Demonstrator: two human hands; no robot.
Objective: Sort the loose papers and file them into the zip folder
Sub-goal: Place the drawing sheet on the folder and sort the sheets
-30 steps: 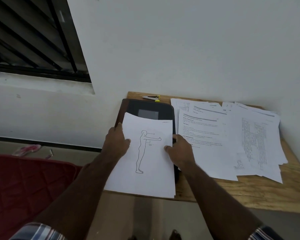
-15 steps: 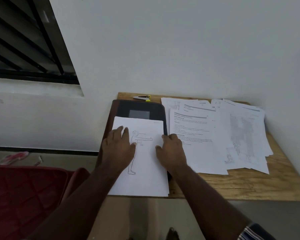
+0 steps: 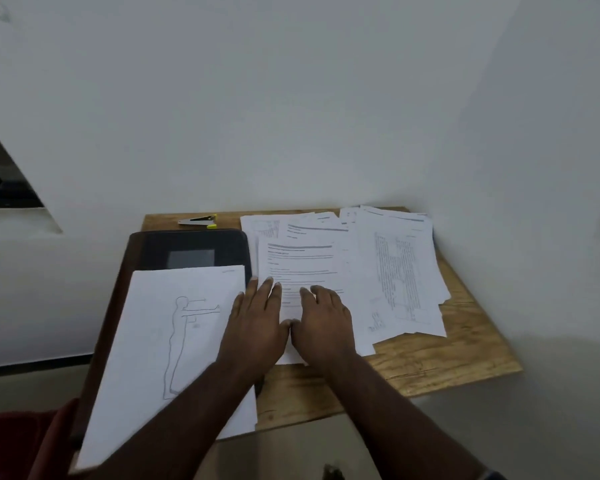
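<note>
A dark zip folder (image 3: 187, 247) lies at the left of the wooden table (image 3: 458, 358). On it rests a white sheet with a drawn standing figure (image 3: 160, 344), hanging over the table's front edge. To the right, several loose printed papers (image 3: 395, 271) spread out in an overlapping pile. My left hand (image 3: 255, 327) lies flat with straight fingers across the folder's right edge and the nearest printed page (image 3: 298, 265). My right hand (image 3: 323, 323) rests flat on that same page, beside the left one.
A small grey and yellow stapler-like tool (image 3: 200, 221) sits at the table's back edge behind the folder. White walls close in behind and to the right. A red cushion (image 3: 14, 441) lies low at the left. A dark window frame (image 3: 0, 181) shows at far left.
Both hands have left the figure sheet and moved right onto the nearest printed page. The figure sheet stays on the folder. The view has swung to the right.
</note>
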